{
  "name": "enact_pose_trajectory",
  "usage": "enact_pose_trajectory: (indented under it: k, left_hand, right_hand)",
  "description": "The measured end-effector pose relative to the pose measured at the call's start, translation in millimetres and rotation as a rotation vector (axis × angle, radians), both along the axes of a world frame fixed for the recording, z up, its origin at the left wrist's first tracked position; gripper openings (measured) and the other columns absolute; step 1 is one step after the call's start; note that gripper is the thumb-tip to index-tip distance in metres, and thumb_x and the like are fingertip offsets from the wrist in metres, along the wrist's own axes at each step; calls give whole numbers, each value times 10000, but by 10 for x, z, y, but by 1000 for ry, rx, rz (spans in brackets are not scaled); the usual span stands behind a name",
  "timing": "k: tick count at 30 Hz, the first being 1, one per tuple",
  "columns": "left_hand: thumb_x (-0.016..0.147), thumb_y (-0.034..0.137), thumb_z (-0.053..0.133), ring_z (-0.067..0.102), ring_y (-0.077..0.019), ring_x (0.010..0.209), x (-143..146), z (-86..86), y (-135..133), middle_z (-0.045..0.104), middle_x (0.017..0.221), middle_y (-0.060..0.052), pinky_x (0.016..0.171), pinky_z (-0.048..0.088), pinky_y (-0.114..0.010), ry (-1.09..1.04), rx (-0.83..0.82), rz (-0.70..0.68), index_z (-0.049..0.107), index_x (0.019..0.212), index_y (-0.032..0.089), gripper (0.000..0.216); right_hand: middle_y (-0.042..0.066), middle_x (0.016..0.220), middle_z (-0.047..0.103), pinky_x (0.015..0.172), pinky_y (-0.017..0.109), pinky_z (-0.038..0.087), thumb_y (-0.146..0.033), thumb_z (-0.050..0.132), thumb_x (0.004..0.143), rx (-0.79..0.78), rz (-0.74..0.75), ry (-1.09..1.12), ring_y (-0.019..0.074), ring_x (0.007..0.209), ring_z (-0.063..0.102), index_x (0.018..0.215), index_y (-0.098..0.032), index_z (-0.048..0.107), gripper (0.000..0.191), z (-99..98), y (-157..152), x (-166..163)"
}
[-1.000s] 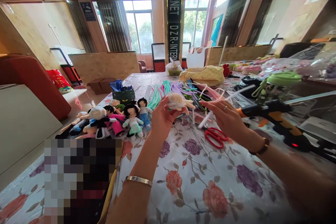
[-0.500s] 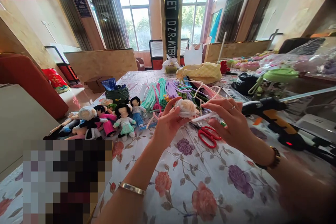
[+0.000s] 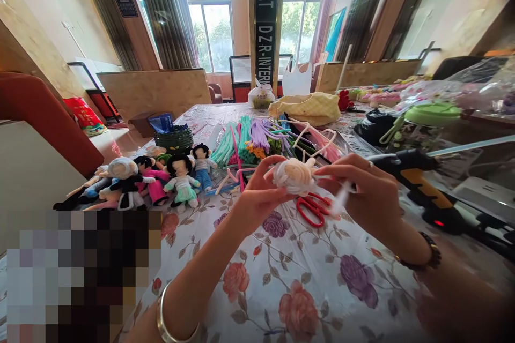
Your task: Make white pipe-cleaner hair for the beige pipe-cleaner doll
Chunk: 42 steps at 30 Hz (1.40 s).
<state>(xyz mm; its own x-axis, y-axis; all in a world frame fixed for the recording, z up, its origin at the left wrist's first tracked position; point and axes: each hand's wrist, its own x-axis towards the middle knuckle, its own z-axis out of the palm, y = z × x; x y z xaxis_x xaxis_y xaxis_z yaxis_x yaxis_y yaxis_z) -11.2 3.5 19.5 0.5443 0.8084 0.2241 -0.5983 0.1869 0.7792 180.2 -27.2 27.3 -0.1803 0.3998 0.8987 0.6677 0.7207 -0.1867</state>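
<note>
My left hand (image 3: 257,195) is closed around a small fuzzy white-and-peach ball wound from pipe cleaner (image 3: 295,175), held above the flowered tablecloth (image 3: 306,284). My right hand (image 3: 368,193) pinches a white pipe cleaner strand (image 3: 341,195) that runs from the ball's right side. Red scissors (image 3: 311,209) lie on the cloth just under the ball.
A row of small fuzzy dolls (image 3: 161,179) lies at the left. A pile of coloured pipe cleaners (image 3: 257,139) sits behind my hands. An orange-and-black glue gun (image 3: 418,182) rests at the right, a yellow bag (image 3: 308,107) farther back, a green-lidded jar (image 3: 426,118) at right.
The ball has turned in my left hand and come a little closer and lower. My right hand has closed in on it and now pulls the white strand at its side.
</note>
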Motion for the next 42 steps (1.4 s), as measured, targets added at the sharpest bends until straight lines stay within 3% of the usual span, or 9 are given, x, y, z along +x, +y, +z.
enact_pose_trajectory:
  k: [4, 10, 18, 28, 33, 42]
  left_hand:
    - [590, 93, 721, 598, -194, 886, 31, -13, -21, 606, 985, -29, 837, 501, -353, 30, 33, -1, 605, 1014, 275, 476]
    - [601, 104, 748, 594, -176, 905, 52, -58, -15, 588, 1024, -20, 828, 488, -303, 62, 109, 63, 629, 1005, 286, 459]
    - [622, 98, 755, 608, -137, 859, 81, -100, -16, 577, 1096, -11, 770, 507, -250, 69, 160, 110, 644, 998, 295, 439]
    - [610, 96, 765, 618, -137, 848, 82, -104, -18, 587, 1119, -18, 764, 516, -249, 69, 171, 137, 655, 1006, 288, 454]
    - [608, 85, 758, 621, -152, 893, 69, -105, 5, 600, 1083, -9, 813, 516, -279, 34, 142, 163, 644, 1016, 295, 473]
    - [591, 44, 744, 649, -137, 899, 28, -97, 65, 611, 1082, 12, 857, 516, -274, -7, 77, 302, 631, 1071, 309, 560]
  right_hand:
    - [-9, 819, 597, 574, 248, 474, -173, 635, 824, 59, 64, -68, 103, 678, 590, 962, -323, 682, 208, -53, 22, 42]
    - [-17, 840, 586, 550, 230, 466, -133, 664, 797, 139, 11, -140, 87, 665, 576, 968, -324, 672, 257, -91, 10, 72]
    - [-10, 891, 587, 643, 270, 501, -74, 631, 802, 164, 21, -191, 116, 748, 596, 1065, -334, 630, 370, -141, 29, 107]
    - [29, 899, 604, 696, 285, 501, -77, 460, 875, 121, -27, -318, 141, 769, 583, 957, -242, 577, 218, -44, 30, 32]
    - [34, 892, 586, 697, 279, 493, -90, 477, 880, 128, 2, -325, 136, 776, 573, 939, -234, 543, 169, -33, 16, 61]
    - [40, 873, 604, 639, 295, 428, -146, 534, 861, 248, 80, -620, 134, 672, 505, 830, -192, 588, 78, -67, 86, 51]
